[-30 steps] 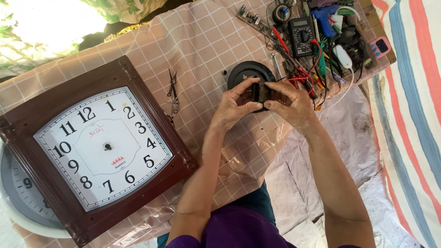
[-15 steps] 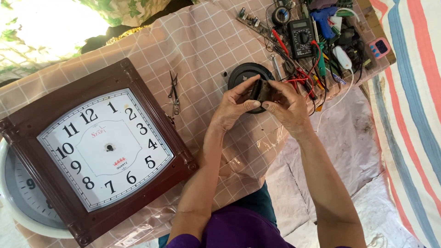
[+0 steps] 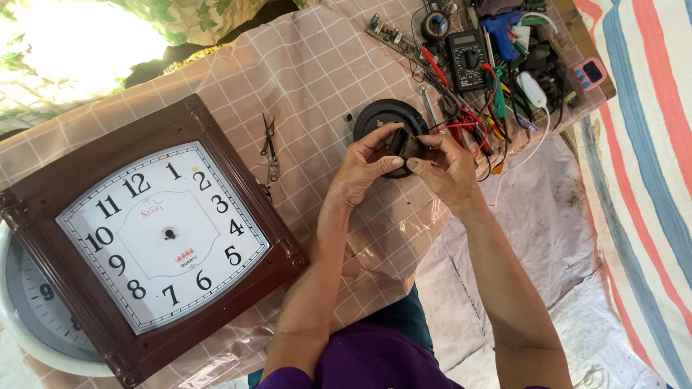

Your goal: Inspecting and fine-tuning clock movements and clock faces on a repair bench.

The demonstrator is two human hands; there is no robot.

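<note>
Fingers of my left hand (image 3: 367,164) and right hand (image 3: 448,167) pinch a small dark clock movement (image 3: 402,144) between their tips, over the black round dish (image 3: 389,115). Looks light, rigid plastic, probably fragile at the shaft; grip by the case edges. Multimeter (image 3: 467,49) and wires lie beyond my fingertips, square wall clock (image 3: 155,234) well left of them.

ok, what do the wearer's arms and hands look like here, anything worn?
Both are bare: the left hand and right hand have no gloves, and no rings or watch can be made out. The forearms are uncovered down to the elbows. Purple clothing shows at the bottom edge, by the upper arms.
</note>
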